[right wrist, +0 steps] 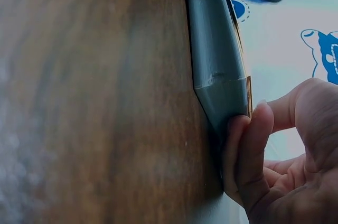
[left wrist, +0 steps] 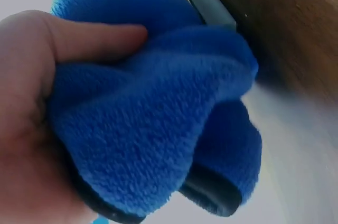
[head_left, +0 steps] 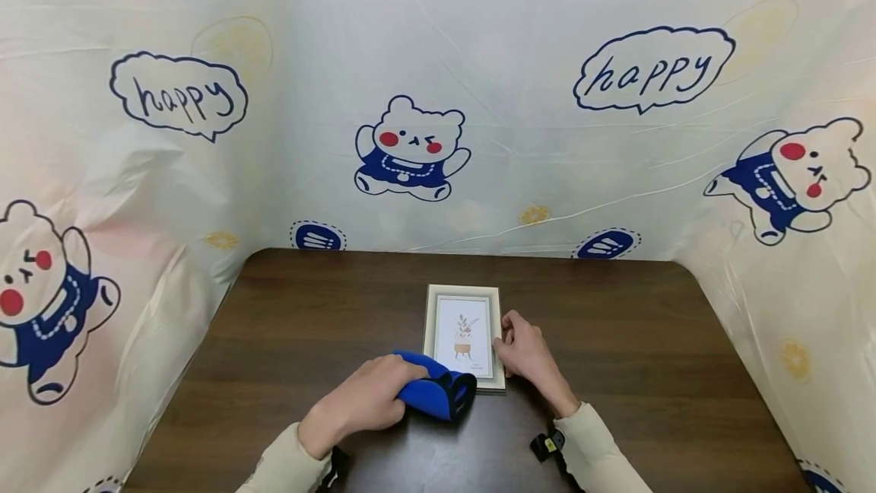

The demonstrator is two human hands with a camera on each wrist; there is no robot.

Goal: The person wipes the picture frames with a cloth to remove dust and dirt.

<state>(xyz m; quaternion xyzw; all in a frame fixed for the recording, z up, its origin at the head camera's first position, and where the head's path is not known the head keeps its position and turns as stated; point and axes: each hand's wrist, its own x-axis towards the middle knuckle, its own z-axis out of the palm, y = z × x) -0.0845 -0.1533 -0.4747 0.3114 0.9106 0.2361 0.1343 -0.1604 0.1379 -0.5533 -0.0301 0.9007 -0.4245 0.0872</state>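
A picture frame (head_left: 430, 323) with a pale border and a potted-plant print lies on the dark table. My left hand (head_left: 369, 394) grips a bunched blue cloth (head_left: 427, 399) with black edging, which covers the frame's near left corner. In the left wrist view the thumb presses into the fleecy cloth (left wrist: 142, 123). At the frame's right edge, my right hand (head_left: 528, 348) pinches the border between thumb and curled fingers. The right wrist view has those fingers (right wrist: 253, 150) against the frame's grey side (right wrist: 219, 49); some fingertips are hidden.
The brown wooden table (head_left: 328, 310) stretches out on both sides of the frame. Behind and beside it hangs a pale curtain (head_left: 506, 151) printed with bears and the word "happy". A black strap device (head_left: 547, 445) sits at my right wrist.
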